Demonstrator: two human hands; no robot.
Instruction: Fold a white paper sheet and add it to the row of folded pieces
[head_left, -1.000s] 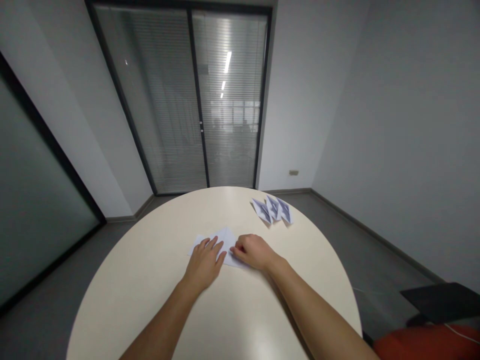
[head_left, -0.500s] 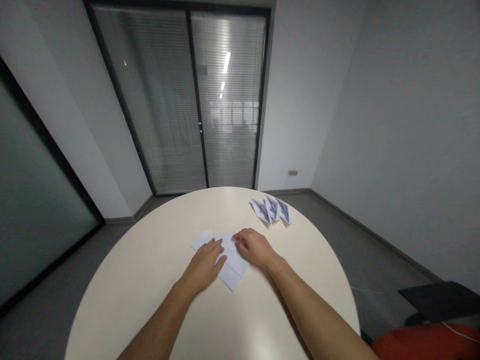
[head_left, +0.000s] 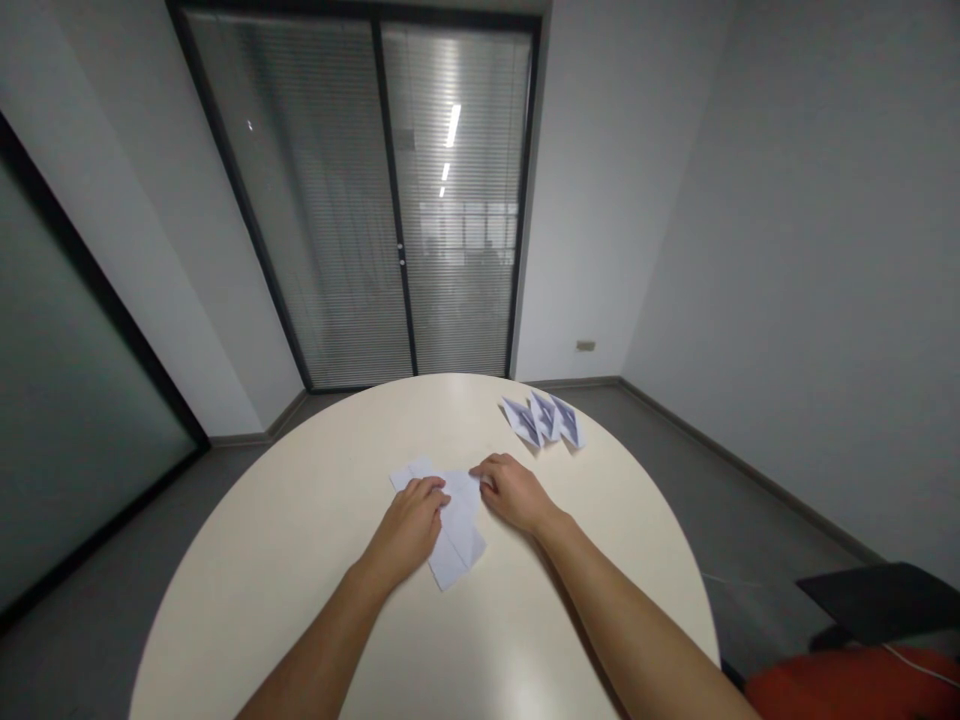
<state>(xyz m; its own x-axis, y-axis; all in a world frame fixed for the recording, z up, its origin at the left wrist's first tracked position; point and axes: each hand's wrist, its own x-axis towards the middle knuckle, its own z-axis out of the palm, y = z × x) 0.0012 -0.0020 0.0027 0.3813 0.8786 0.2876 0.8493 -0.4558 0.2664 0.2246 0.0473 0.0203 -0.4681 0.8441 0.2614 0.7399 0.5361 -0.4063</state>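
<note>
Round bench (head_left: 300, 610) has my folded paper (head_left: 461, 515) near its middle, likely light and bendy: hold edges. My left hand (head_left: 409, 525) lies half-open on its nine o'clock; my right hand (head_left: 514, 492) sits curled at two, pinching or not I can't tell.

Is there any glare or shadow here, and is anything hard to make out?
In the head view, a pale glare patch lies on the near part of the round table; in the head view, bright streaks show in the glass door, and a dark shadow runs along the right forearm; also in the head view, fine creases in the white paper look too soft to read.
</note>
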